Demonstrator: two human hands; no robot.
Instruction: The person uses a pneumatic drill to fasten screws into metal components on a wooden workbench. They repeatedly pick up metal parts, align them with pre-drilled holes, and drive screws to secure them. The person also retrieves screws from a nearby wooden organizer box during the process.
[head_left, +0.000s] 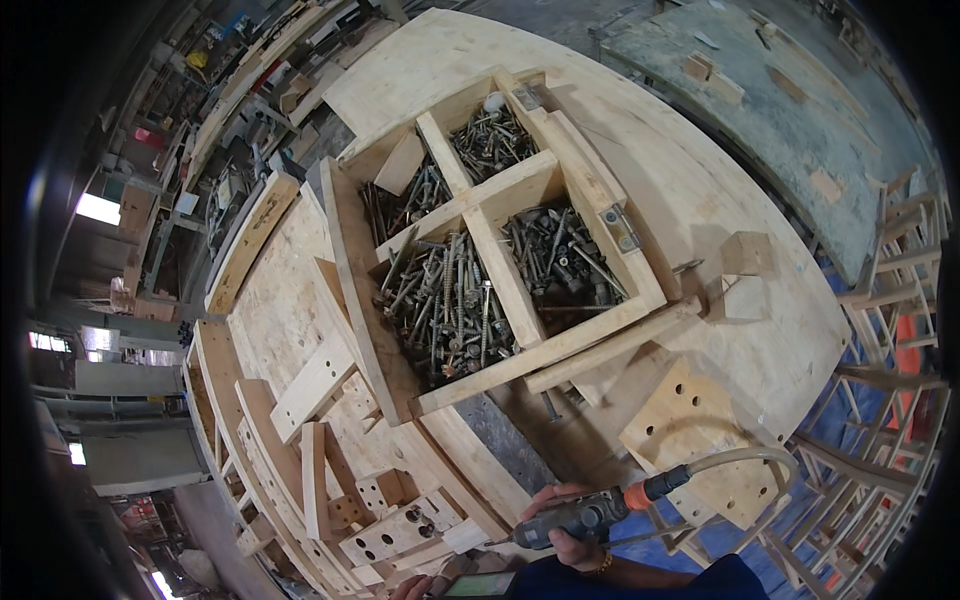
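Observation:
My right hand (572,545) grips a dark grey handheld power tool (590,512) with an orange collar, low in the view. A pale cord or hose (745,455) curves away from the tool's right end. The narrow left end points toward drilled wooden blocks (405,530) on the bench. Only some fingers of my left hand (412,588) show at the lower edge, beside a flat thing with a greenish screen (480,584). Whether those fingers hold anything is hidden. Just beyond the tool lies a drilled plywood piece (690,405).
A divided wooden box (490,375) full of screws and bolts (455,310) stands mid-bench. Wood strips (312,385) lie to its left, small blocks (745,275) to its right. A second table (740,120) stands far right, with wooden frames (890,440) nearer on that side.

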